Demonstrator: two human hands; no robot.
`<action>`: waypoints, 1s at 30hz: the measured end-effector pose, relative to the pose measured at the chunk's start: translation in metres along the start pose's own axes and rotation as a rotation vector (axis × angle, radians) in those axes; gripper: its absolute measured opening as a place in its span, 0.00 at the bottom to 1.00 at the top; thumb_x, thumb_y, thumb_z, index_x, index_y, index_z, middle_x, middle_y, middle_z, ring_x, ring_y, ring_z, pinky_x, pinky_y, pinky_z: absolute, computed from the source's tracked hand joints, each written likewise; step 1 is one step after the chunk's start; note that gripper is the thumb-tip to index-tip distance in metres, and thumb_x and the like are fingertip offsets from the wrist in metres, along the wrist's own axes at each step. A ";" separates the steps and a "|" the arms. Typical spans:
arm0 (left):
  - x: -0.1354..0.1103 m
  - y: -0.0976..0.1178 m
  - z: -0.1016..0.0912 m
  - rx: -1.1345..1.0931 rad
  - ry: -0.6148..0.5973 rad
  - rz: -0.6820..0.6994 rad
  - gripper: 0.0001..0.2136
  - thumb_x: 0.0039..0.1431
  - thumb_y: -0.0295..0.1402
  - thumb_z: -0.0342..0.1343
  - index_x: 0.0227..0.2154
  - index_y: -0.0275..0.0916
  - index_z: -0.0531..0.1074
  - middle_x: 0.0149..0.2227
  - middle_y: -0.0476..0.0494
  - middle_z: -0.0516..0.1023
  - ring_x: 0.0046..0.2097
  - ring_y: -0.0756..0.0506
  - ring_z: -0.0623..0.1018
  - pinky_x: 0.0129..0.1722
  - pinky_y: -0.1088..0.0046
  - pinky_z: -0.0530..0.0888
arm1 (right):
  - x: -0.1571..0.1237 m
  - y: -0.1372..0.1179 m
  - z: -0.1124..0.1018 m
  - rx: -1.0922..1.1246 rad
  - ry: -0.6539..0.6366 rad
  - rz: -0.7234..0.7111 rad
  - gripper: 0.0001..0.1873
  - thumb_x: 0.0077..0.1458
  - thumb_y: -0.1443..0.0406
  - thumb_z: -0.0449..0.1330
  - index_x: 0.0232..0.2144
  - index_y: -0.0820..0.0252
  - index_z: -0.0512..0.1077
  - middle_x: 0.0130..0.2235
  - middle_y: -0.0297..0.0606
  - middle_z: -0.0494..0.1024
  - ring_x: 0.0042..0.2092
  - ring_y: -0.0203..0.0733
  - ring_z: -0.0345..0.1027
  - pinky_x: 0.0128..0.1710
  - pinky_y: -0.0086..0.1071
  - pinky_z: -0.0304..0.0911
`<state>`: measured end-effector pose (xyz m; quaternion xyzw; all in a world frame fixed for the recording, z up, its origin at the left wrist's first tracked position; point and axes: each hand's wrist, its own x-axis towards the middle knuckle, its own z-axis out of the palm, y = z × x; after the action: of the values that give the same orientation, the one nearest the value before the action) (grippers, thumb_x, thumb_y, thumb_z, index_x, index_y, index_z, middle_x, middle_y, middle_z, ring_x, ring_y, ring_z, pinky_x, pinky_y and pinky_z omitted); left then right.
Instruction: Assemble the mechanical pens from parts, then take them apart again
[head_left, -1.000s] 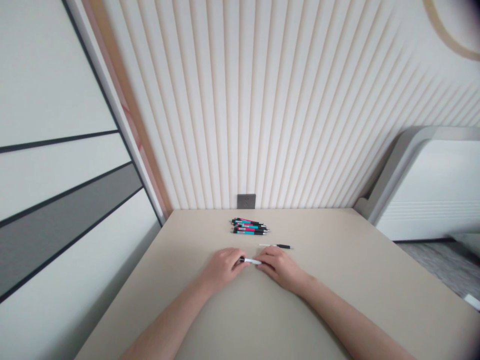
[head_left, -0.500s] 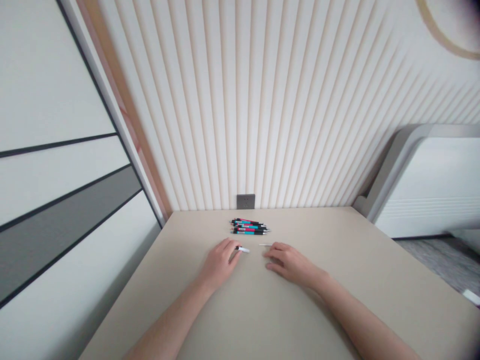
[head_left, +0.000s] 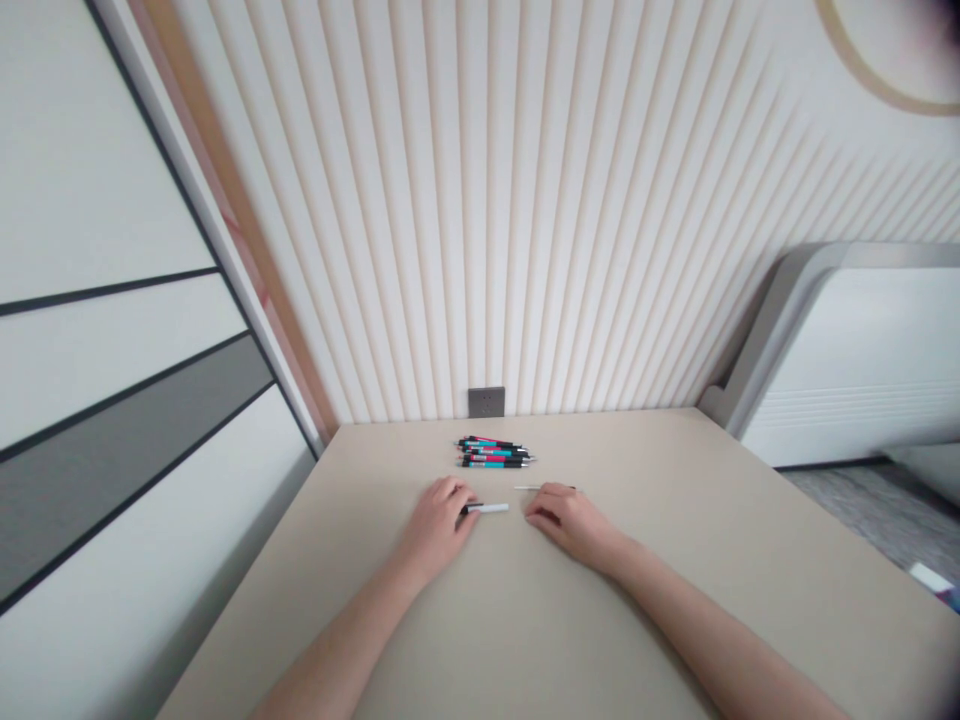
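My left hand (head_left: 439, 520) rests on the table (head_left: 480, 620), its thumb and fingers closed on a slim white tube with a black end (head_left: 491, 508). The white part points right, toward my other hand. My right hand (head_left: 566, 518) is also down on the tabletop, fingers curled and fingertips close together. Whatever it may pinch is hidden. Just beyond its knuckles lies a thin white stick (head_left: 527, 488), partly covered by the hand, with a dark end showing at the right. Farther back, several pens (head_left: 495, 455) with black, blue and red barrels lie side by side in a pile.
A dark wall socket (head_left: 487, 402) sits in the ribbed wall (head_left: 480, 200) just behind the table's back edge. White cabinet panels (head_left: 150, 520) rise along the left. At the right stands a grey and white headboard (head_left: 847, 350).
The white tube in my left hand has turned to lie level and shows more of its length. My right hand's fingers have drawn closer together. The view has shifted slightly.
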<state>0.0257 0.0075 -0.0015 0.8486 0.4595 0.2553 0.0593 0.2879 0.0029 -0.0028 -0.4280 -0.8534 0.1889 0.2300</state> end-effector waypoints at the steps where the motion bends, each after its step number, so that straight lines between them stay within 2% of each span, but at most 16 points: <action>1: 0.000 -0.001 0.001 0.001 0.002 0.001 0.04 0.61 0.30 0.54 0.38 0.41 0.72 0.41 0.43 0.73 0.44 0.42 0.73 0.47 0.62 0.71 | 0.001 -0.001 0.003 -0.006 0.019 -0.004 0.09 0.63 0.65 0.54 0.39 0.56 0.75 0.39 0.38 0.76 0.42 0.40 0.70 0.44 0.31 0.63; 5: -0.001 -0.002 0.002 0.016 -0.018 -0.021 0.06 0.61 0.28 0.54 0.41 0.41 0.72 0.41 0.43 0.74 0.44 0.42 0.73 0.46 0.62 0.70 | 0.003 -0.002 0.007 -0.024 0.084 -0.016 0.13 0.63 0.66 0.53 0.48 0.56 0.73 0.43 0.40 0.77 0.45 0.41 0.69 0.47 0.33 0.63; 7: -0.001 -0.002 0.002 0.022 -0.024 -0.035 0.06 0.61 0.28 0.53 0.40 0.41 0.72 0.40 0.43 0.75 0.44 0.42 0.73 0.46 0.62 0.70 | 0.003 0.003 0.004 -0.079 0.129 0.013 0.14 0.63 0.67 0.52 0.48 0.56 0.73 0.44 0.41 0.77 0.46 0.42 0.68 0.49 0.35 0.63; 10: 0.000 -0.001 0.001 0.041 -0.024 -0.052 0.05 0.61 0.27 0.53 0.38 0.41 0.72 0.40 0.44 0.75 0.44 0.42 0.73 0.45 0.63 0.69 | 0.001 0.015 -0.005 -0.221 0.180 0.138 0.14 0.63 0.67 0.52 0.45 0.57 0.75 0.44 0.43 0.76 0.47 0.45 0.67 0.50 0.39 0.60; 14: 0.000 -0.001 -0.001 0.077 -0.009 -0.094 0.06 0.61 0.26 0.53 0.38 0.41 0.72 0.38 0.45 0.75 0.43 0.42 0.73 0.44 0.63 0.68 | -0.001 0.028 -0.014 -0.311 0.130 0.245 0.12 0.63 0.63 0.54 0.39 0.56 0.78 0.42 0.42 0.76 0.46 0.47 0.67 0.49 0.39 0.59; 23: -0.001 -0.001 -0.002 0.125 -0.014 -0.124 0.08 0.59 0.26 0.53 0.39 0.41 0.72 0.38 0.44 0.76 0.42 0.41 0.73 0.43 0.64 0.66 | 0.001 0.022 -0.009 -0.241 0.086 0.257 0.12 0.62 0.65 0.52 0.38 0.58 0.76 0.38 0.40 0.76 0.43 0.43 0.69 0.44 0.33 0.59; 30: -0.002 0.011 -0.010 0.112 -0.048 -0.023 0.11 0.60 0.32 0.53 0.45 0.42 0.72 0.35 0.44 0.78 0.40 0.41 0.74 0.40 0.64 0.66 | 0.000 0.021 -0.005 -0.207 0.068 0.224 0.14 0.63 0.66 0.51 0.41 0.56 0.76 0.38 0.40 0.75 0.43 0.42 0.69 0.44 0.32 0.60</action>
<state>0.0284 -0.0014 0.0103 0.8511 0.4814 0.2082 0.0257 0.3043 0.0156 -0.0094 -0.5481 -0.8069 0.1096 0.1909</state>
